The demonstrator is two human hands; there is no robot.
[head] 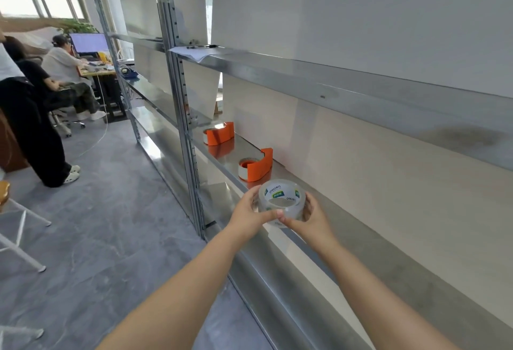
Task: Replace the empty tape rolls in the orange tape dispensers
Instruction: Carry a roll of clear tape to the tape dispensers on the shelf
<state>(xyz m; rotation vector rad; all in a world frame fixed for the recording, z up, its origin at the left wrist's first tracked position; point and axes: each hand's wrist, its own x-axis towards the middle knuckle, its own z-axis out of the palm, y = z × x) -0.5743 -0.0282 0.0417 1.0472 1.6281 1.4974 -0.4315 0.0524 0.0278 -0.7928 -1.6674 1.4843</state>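
Both hands held a clear tape roll [281, 201] just above the front edge of the metal shelf [361, 227]. The left hand [251, 211] had its fingers curled round the roll's 9 o'clock side, and the right hand [311, 216] round its 3 o'clock side, with the thumbs nearly meeting at 6 o'clock. At 11 o'clock from the roll, the near orange dispenser [256, 168] stood on the shelf. The far orange dispenser [219, 134] stood farther along the same line.

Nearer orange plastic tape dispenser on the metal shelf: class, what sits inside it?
A whitish ring-shaped roll sits in the nearer orange plastic tape dispenser, showing at its open end. The orange shell covers the rest, so remaining tape cannot be judged.
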